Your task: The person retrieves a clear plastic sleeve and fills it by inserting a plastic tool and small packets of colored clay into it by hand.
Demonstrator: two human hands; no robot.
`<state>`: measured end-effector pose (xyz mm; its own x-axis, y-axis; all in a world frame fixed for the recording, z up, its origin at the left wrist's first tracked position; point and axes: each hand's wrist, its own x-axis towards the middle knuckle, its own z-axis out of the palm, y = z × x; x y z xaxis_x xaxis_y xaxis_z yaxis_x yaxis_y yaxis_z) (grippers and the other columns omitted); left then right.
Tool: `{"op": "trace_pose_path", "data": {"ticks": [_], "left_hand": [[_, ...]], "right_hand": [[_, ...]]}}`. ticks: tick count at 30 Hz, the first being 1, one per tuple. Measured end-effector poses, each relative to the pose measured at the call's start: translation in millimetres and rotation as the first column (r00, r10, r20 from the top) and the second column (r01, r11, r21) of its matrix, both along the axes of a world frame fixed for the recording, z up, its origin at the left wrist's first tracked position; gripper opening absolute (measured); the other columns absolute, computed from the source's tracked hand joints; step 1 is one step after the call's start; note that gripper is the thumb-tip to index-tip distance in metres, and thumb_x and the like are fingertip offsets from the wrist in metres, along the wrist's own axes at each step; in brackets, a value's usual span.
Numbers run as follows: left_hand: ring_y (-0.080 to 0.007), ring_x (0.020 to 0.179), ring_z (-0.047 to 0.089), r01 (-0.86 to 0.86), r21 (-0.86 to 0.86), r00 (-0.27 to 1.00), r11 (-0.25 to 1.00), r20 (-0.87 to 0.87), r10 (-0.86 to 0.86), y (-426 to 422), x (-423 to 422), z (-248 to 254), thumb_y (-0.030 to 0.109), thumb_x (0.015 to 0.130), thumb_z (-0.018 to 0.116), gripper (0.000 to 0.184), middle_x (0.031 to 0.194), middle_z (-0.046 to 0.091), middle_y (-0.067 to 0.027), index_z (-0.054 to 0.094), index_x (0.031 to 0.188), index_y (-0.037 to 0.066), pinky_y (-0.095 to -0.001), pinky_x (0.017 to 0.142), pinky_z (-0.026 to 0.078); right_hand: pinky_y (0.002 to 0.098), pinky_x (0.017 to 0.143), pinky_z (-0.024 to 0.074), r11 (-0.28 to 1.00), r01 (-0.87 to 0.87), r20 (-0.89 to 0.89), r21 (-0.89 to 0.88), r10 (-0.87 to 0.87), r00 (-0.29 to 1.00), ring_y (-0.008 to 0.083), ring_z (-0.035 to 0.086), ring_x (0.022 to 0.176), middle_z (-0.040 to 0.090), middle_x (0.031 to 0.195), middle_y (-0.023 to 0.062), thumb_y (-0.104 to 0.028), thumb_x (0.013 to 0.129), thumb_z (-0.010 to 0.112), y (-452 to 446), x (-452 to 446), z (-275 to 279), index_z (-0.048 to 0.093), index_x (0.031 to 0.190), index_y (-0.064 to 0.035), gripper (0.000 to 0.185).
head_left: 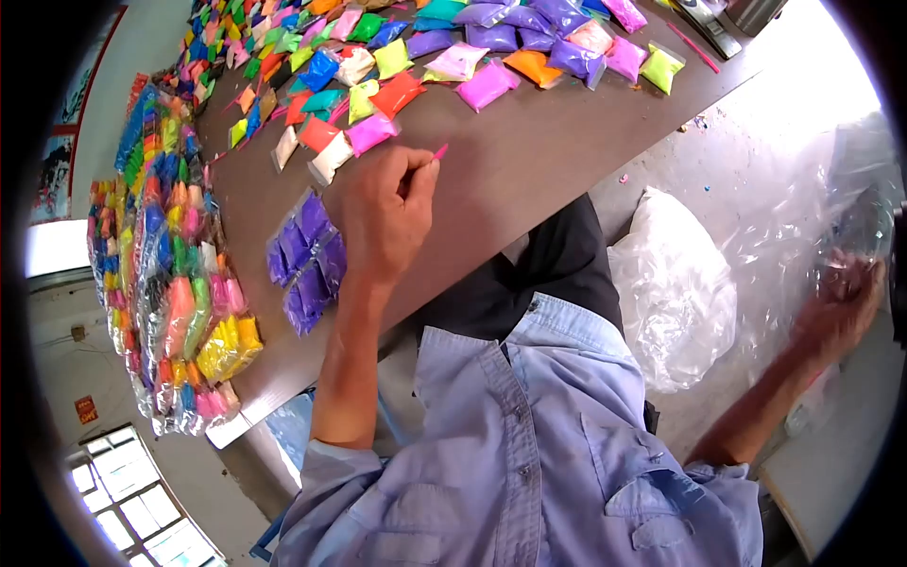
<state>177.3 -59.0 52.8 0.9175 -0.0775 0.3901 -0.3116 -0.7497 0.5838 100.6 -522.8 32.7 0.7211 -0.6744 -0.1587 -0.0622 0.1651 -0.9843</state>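
Observation:
My left hand (392, 203) is held over the brown table, its fingers closed on a thin pink stick (440, 152) whose tip pokes out past the thumb. Just left of that wrist lies a clear pack of purple pouches (308, 260). Beyond the fingers, a magenta pouch (373, 133) and a white pouch (331, 159) rest at the near edge of the pile. Far out on the right, my right hand (846, 298) is among clear plastic bags (789, 255), fingers curled on the thin film. Glare and the see-through plastic partly hide those fingers.
Many small coloured pouches (487, 85) cover the back of the table (501, 180). Long bags of coloured packets (179, 274) stack along its left edge. Another pink stick (694, 47) lies at the far right. A white plastic sack (673, 293) stands on the floor beside my leg.

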Motion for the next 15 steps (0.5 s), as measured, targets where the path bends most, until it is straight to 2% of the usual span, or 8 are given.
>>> {"op": "trace_pose_path", "data": {"ticks": [2,4,6,7,8,12,14,15], "left_hand": [[-0.0271,0.067,0.068,-0.013,-0.013,0.999,1.0,-0.051,0.012,3,-11,-5,0.005,0.096,0.076,0.009,0.079,0.071,-0.0129,0.07,0.092,0.0,-0.0395,0.061,0.052],[-0.0271,0.066,0.068,-0.023,-0.027,0.999,0.999,-0.036,0.023,11,-23,-14,0.006,0.096,0.076,0.009,0.08,0.071,-0.013,0.07,0.092,0.001,-0.0391,0.061,0.051],[-0.0271,0.065,0.067,-0.079,-0.042,0.997,0.996,-0.001,0.08,16,-23,-16,0.006,0.096,0.077,0.009,0.081,0.07,-0.0132,0.07,0.092,0.001,-0.0387,0.061,0.051],[-0.0276,0.066,0.067,-0.105,-0.058,0.994,0.993,-0.049,0.102,20,-34,-14,0.007,0.096,0.077,0.009,0.082,0.071,-0.0133,0.07,0.093,0.002,-0.0384,0.062,0.052],[-0.028,0.067,0.068,-0.111,-0.066,0.99,0.992,-0.092,0.105,24,-42,-11,0.007,0.096,0.078,0.009,0.083,0.071,-0.0135,0.071,0.094,0.002,-0.0382,0.062,0.052],[-0.0113,0.065,0.064,-0.098,-0.15,0.992,0.984,-0.096,0.084,19,-52,-22,0.006,0.098,0.076,0.006,0.079,0.071,-0.008,0.074,0.098,0.001,-0.0296,0.06,0.05],[-0.0112,0.065,0.064,-0.1,-0.14,0.995,0.985,-0.015,0.099,19,-53,-12,0.006,0.098,0.076,0.006,0.079,0.071,-0.0075,0.074,0.098,0.001,-0.0294,0.06,0.051],[-0.011,0.065,0.064,-0.085,-0.126,0.996,0.988,0.019,0.088,22,-63,-6,0.005,0.098,0.076,0.006,0.08,0.071,-0.0071,0.073,0.098,0.001,-0.0291,0.06,0.051]], "right_hand": [[0.0443,0.085,0.053,0.743,-0.406,-0.331,-0.532,0.26,0.907,0.0238,0.06,0.081,0.071,0.088,0.0105,-0.02,0.108,0.058,-61,-2,-37,0.062,0.09,-0.002,0.026],[0.0453,0.087,0.054,0.454,-0.581,-0.522,-0.675,0.263,0.812,0.0259,0.064,0.085,0.074,0.092,0.0138,-0.021,0.108,0.058,-86,-10,-31,0.062,0.09,-0.0001,0.027],[0.0369,0.082,0.0522,0.331,-0.221,-0.203,-0.917,0.089,0.975,0.022,0.06,0.081,0.068,0.089,0.0111,-0.02,0.11,0.06,-103,-6,-11,0.064,0.097,0.0026,0.027],[0.0328,0.079,0.0513,0.26,-0.051,-0.045,-0.964,0.026,0.999,0.02,0.058,0.079,0.066,0.088,0.0098,-0.02,0.111,0.061,-103,-13,-2,0.065,0.101,0.004,0.027],[0.0308,0.078,0.0499,0.546,-0.08,-0.102,-0.834,-0.01,0.995,0.0162,0.057,0.08,0.064,0.089,0.0091,-0.02,0.111,0.064,-79,-22,25,0.066,0.105,0.0037,0.024],[0.0327,0.076,0.0489,0.035,-0.582,-0.583,-0.812,-0.084,0.808,0.0148,0.053,0.078,0.059,0.084,0.0149,-0.026,0.112,0.061,-133,-10,-7,0.063,0.102,0.0004,0.028],[0.0334,0.07,0.0447,0.543,-0.063,-0.071,-0.838,0.006,0.997,0.0126,0.053,0.08,0.064,0.086,0.0001,-0.031,0.112,0.062,-139,-9,-11,0.07,0.104,-0.002,0.031],[0.0267,0.067,0.0356,0.739,-0.119,-0.166,-0.663,0.01,0.986,0.0069,0.045,0.077,0.059,0.088,-0.0082,-0.033,0.112,0.062,-122,-18,23,0.072,0.105,-0.007,0.028]]}}
